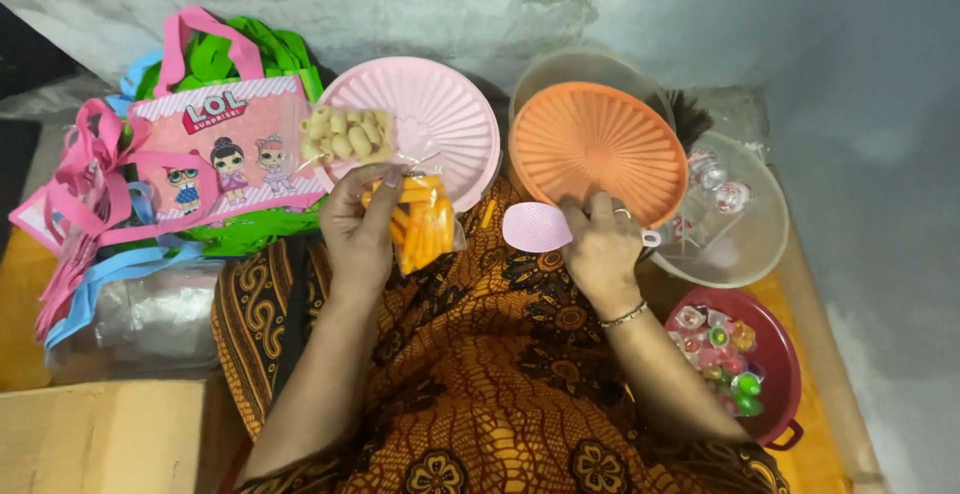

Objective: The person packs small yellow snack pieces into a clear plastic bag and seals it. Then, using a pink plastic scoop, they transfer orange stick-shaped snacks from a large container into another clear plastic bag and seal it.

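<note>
At frame centre I saw the left hand (357, 226) clamped on two snack packets (398, 186) — pale puffs above, orange sticks below. The right hand (601, 245) curled shut on a small pink scoop (537, 227) by the orange lid (598, 152). With that pinch, I judged the upper packet could slip free.

The pink lid (440, 119) and orange lid (598, 149) are ribbed, matt plastic, and the snack packets (420, 222) just below the pink lid are clear, glossy film. The printed tote bag (225, 149) left of that lid looks like smooth non-woven cloth; the patterned skirt (490, 354) is soft matt cloth.
</note>
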